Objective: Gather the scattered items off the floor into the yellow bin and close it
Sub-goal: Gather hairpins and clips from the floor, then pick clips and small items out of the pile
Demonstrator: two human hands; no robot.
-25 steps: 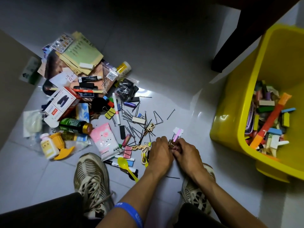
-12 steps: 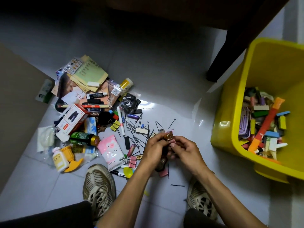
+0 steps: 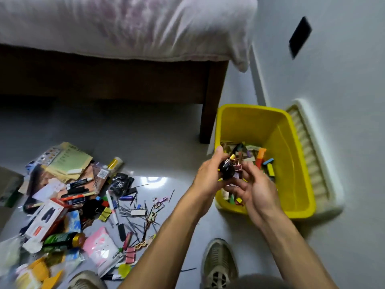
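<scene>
Both hands have risen from the floor to the yellow bin [image 3: 300,163]; left hand [image 3: 208,176] and right hand [image 3: 256,188] cup small clips [image 3: 231,170] loosely, which could spill past its near rim.

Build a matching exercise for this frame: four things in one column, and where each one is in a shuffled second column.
Things:
1. yellow bin
2. handful of small clips
3. pink packet
4. green bottle

Places:
A. lying on its side on the floor, left of the pink packet
B. on the floor beside the bed leg, open, partly filled
C. held between the left hand and right hand, over the bin's near edge
D. flat on the floor, near the left shoe

Pairs: 1-B, 2-C, 3-D, 4-A
</scene>
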